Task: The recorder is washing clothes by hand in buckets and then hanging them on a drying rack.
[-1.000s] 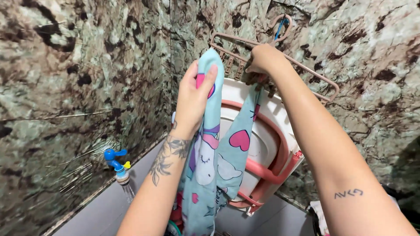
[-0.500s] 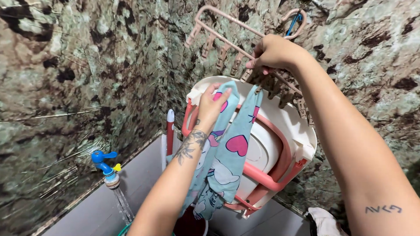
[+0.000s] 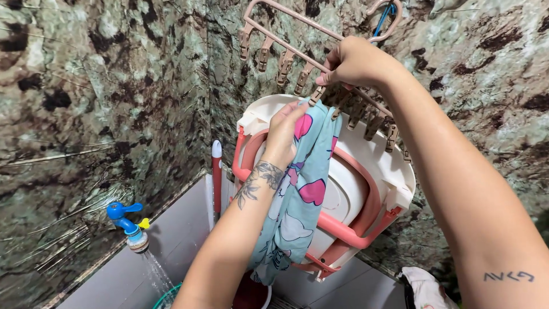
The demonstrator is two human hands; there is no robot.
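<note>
Patterned blue cloth (image 3: 297,206) with pink hearts hung from its top edge, gripped by the left hand (image 3: 284,134) just below the pink peg hanger (image 3: 297,57). Right hand (image 3: 354,62) was closed, pinching one peg of that hanger above the cloth. Behind the cloth, a white and pink folded tub (image 3: 366,189) leaned against the marbled wall (image 3: 103,86). Lower left, a blue tap (image 3: 127,220) ran water.

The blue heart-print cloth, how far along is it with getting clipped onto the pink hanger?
Done: blue heart-print cloth raised to the pink clip hanger. In hand: left hand holds its top edge; right hand pinches a clip there. Left: whether the clip grips is unclear; other clips hang empty.
</note>
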